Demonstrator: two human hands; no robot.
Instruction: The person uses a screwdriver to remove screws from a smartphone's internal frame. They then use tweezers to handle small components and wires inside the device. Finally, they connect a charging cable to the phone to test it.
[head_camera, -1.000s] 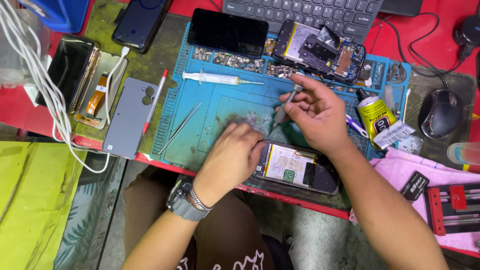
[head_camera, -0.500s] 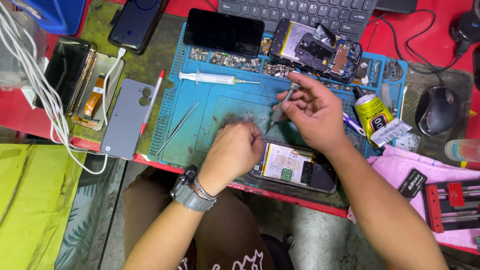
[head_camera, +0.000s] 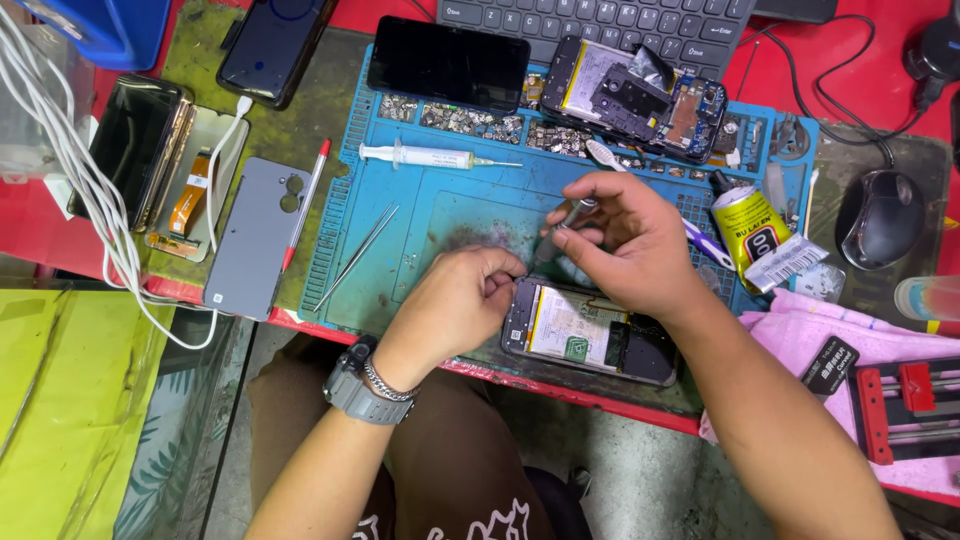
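We judge the opened black smartphone with its back cover off (head_camera: 590, 342), lying at the near edge of the blue silicone repair mat (head_camera: 440, 215), light but fragile, best steadied by its rims, as our left hand (head_camera: 455, 300) pinches its top corner while our right hand (head_camera: 625, 240) grips a slim metal screwdriver (head_camera: 560, 228) above it

Bright even overhead light, soft shadows, sharp pic, slight edge distortion.

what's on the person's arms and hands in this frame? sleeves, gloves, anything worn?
Both forearms are bare: no sleeves and no gloves in view. The left hand has a chunky grey wristwatch at the wrist, with a silver chain bracelet right beside it on the hand side. The right hand and its wrist carry nothing: no rings, bands or markings show.
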